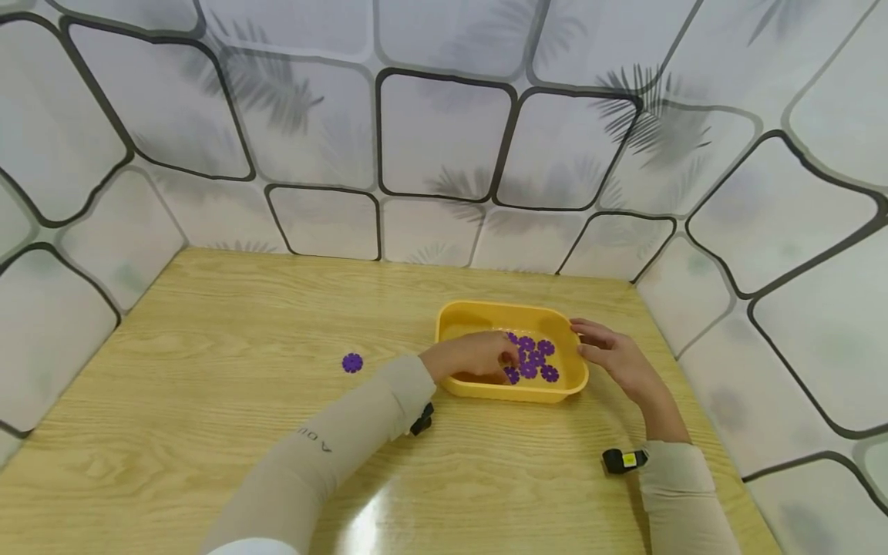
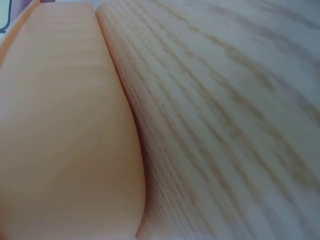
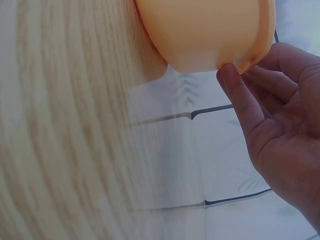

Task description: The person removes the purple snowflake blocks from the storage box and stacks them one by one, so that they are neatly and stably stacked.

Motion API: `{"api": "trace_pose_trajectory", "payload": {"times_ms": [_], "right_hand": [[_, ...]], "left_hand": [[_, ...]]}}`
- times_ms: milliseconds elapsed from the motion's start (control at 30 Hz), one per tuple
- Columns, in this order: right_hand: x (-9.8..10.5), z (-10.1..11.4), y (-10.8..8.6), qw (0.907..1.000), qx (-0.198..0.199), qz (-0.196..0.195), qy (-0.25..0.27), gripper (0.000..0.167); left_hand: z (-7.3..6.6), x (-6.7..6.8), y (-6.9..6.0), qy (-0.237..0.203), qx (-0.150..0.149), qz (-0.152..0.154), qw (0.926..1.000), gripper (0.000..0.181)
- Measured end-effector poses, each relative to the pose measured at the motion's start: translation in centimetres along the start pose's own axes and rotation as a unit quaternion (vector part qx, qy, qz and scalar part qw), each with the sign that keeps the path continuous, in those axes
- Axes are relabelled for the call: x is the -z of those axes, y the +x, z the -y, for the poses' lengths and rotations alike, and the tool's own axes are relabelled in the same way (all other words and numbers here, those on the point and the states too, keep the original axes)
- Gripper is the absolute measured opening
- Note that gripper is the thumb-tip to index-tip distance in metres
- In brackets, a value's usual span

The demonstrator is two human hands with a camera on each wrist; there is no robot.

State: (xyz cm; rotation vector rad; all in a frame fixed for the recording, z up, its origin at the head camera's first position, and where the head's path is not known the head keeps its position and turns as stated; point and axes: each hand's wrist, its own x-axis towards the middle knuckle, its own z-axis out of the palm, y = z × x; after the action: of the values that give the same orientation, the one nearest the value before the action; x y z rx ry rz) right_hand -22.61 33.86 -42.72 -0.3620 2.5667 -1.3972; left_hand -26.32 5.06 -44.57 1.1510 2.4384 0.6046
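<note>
A yellow tray (image 1: 509, 393) holds several purple flower-shaped pieces (image 1: 529, 370). The left hand (image 1: 479, 354) reaches over the near left side into it, fingers bent down beside the pieces; whether they pinch one is hidden. At the tray's right end, the right hand (image 1: 620, 362) holds the outside with thumb and fingers. In the right wrist view the right hand (image 3: 285, 115) has its fingertips against a lower corner of the tray (image 3: 210, 35). The left wrist view shows the tray's outer wall (image 2: 70, 125), with no fingers visible.
One purple flower-shaped piece (image 1: 352, 363) lies alone on the wooden table (image 1: 243, 331), left of the tray. A patterned covering (image 1: 444, 131) rises behind the table and along both sides. Black wrist devices (image 1: 624, 461) sit at both wrists.
</note>
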Motion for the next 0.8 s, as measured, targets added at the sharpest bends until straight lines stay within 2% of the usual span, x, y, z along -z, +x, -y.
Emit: {"api": "trace_pose_trajectory", "payload": {"times_ms": [333,500,667,800], "right_hand": [[0.04,-0.15,0.06,1.0000,0.005,0.001,0.004,0.052],[0.06,-0.09,0.02,1.0000,0.005,0.002,0.000,0.052],[0.05,-0.01,-0.03,1.0000,0.000,0.000,0.001,0.053],[0.06,0.06,-0.10,1.0000,-0.005,0.000,0.006,0.054]], "left_hand": [[-0.05,-0.04,-0.11,-0.006,0.039,-0.011,0.9991,0.028],[-0.46,0.26,-0.42,0.031,0.063,-0.022,0.9973,0.028],[-0.72,0.50,-0.65,0.078,0.069,-0.027,0.9942,0.029],[-0.75,0.48,-0.74,0.095,0.071,-0.029,0.9925,0.030]]}}
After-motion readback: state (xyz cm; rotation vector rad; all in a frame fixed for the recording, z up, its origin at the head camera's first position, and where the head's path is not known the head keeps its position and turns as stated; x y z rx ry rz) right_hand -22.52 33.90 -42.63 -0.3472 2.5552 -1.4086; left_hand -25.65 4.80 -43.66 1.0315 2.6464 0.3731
